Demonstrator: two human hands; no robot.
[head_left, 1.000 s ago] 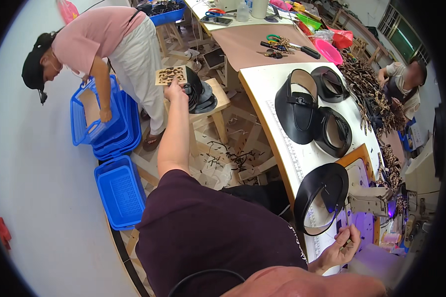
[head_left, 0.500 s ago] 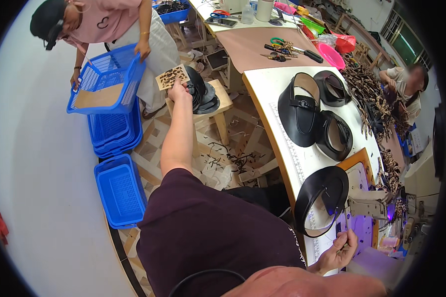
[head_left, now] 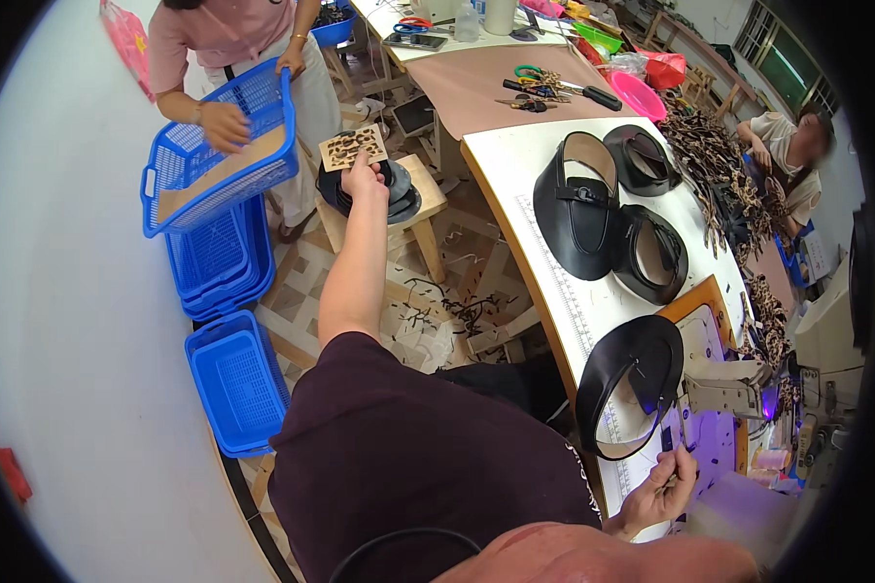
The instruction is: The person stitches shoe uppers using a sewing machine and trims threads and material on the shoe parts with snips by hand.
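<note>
My left hand [head_left: 365,183] is stretched out at the end of a straight arm, closed on a flat leopard-print piece [head_left: 352,148] with a pale edge. Right beneath it, black shoe pieces [head_left: 405,202] lie piled on a wooden stool [head_left: 426,229]. My right hand [head_left: 659,494] is at the front of the white sewing table [head_left: 544,255], fingers pinched together; what they hold is too small to make out. Just beyond them a black shoe upper [head_left: 636,361] rests beside the sewing machine [head_left: 724,387], a loose thread on it.
Several more black uppers [head_left: 576,225] stand farther up the table. Scissors [head_left: 530,73] and other tools lie on brown sheeting. At the left, a co-worker holds a blue basket [head_left: 280,160] above stacked blue baskets [head_left: 204,267]. Another person sits far right by leopard-print strips [head_left: 695,160].
The leopard-print piece in my left hand has shifted rightward, over the black pile. The co-worker has straightened up, one hand moving from the basket's rim to above its inside. My right hand has barely moved.
</note>
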